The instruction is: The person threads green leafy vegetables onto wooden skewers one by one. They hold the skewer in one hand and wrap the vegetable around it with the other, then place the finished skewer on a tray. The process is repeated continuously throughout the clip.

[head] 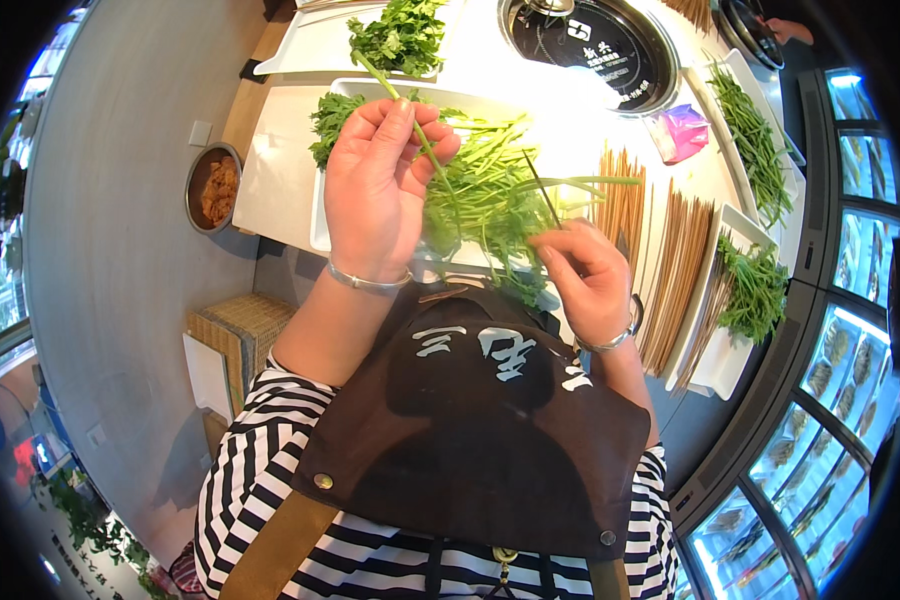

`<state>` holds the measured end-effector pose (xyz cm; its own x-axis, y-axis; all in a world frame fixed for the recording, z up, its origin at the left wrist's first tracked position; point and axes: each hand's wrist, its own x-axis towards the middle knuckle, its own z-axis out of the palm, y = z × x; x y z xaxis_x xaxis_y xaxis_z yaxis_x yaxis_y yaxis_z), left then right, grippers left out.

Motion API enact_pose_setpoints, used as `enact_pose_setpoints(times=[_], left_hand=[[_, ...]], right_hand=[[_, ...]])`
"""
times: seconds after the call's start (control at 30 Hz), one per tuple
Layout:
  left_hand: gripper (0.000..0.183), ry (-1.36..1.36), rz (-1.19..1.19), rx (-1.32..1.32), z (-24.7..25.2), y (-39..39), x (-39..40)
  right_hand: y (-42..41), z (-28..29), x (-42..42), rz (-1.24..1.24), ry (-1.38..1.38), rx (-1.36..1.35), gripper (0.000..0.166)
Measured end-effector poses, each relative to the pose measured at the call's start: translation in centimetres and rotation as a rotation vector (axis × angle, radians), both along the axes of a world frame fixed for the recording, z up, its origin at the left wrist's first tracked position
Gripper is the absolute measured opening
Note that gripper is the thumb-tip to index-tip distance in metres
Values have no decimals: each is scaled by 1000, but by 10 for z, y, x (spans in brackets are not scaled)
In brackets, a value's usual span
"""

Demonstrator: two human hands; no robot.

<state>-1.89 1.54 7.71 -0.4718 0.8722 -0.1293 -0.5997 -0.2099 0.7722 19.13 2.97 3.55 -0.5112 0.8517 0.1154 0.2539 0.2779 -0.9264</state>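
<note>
My left hand pinches a green leafy-herb stem between thumb and fingers, its cut end pointing up and away. Lower and to the right, my right hand grips a thin dark skewer, its tip angled up and left. Beneath both hands, a white tray holds a loose heap of leafy green stems. Some leaves hang over the tray's near side by my apron. One loose stem lies across the right part, behind the skewer.
Bundles of bamboo skewers lie to the right, beside a white tray with greens. A pink-purple packet is near a round black pot. A bowl of orange-brown food stands left. Another person's hand shows far right.
</note>
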Motion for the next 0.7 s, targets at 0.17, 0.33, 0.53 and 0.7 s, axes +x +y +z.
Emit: enact_pose_setpoints(times=[0.17,0.33,0.53,0.7], left_hand=[[13,-34,-69,21,-3,-2,-13],[14,49,-112,17,-7,-9,-23],[13,150,-159,-35,-6,-12,-12],[13,191,-193,-85,-9,-13,1]], right_hand=[[0,4,4,86,-162,85,24],[1,11,15,45,-189,148,23],[3,16,24,-18,-197,89,11],[3,19,23,-9,-142,99,12]])
